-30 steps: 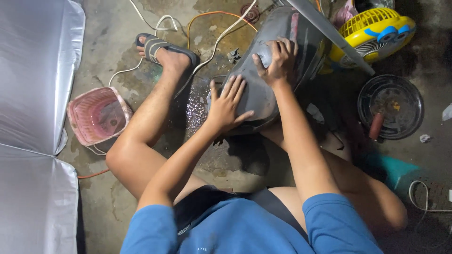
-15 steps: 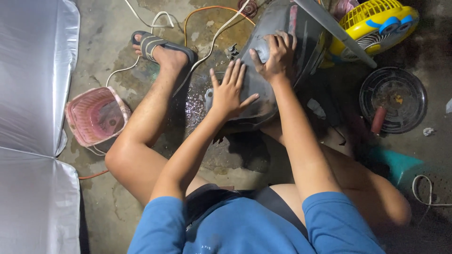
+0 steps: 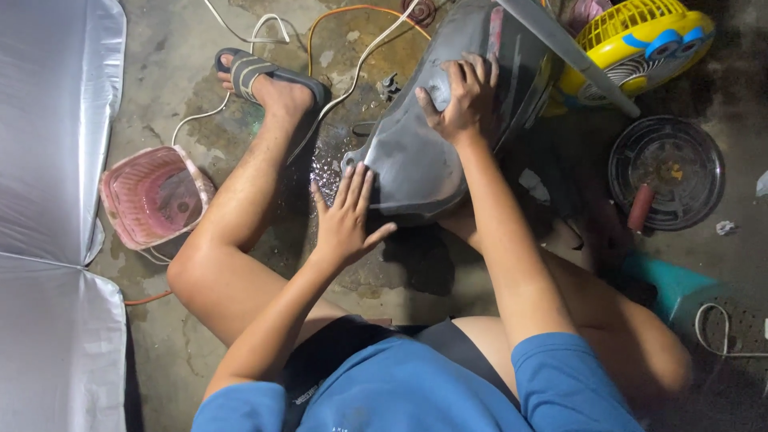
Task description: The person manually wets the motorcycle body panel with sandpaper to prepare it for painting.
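A large curved grey plastic panel lies tilted on the wet concrete floor between my legs. My left hand rests flat with fingers spread at the panel's near left edge. My right hand presses on the panel's upper part, fingers curled over something small that I cannot make out. My left leg stretches forward, its foot in a grey sandal.
A pink plastic basket stands on the left beside a silver sheet. White and orange cables trail across the floor. A yellow fan housing, a round dark fan grille and a teal object lie on the right.
My left hand slid down from the panel's face to its near left edge. My right hand stayed on the upper part. The view shifted slightly.
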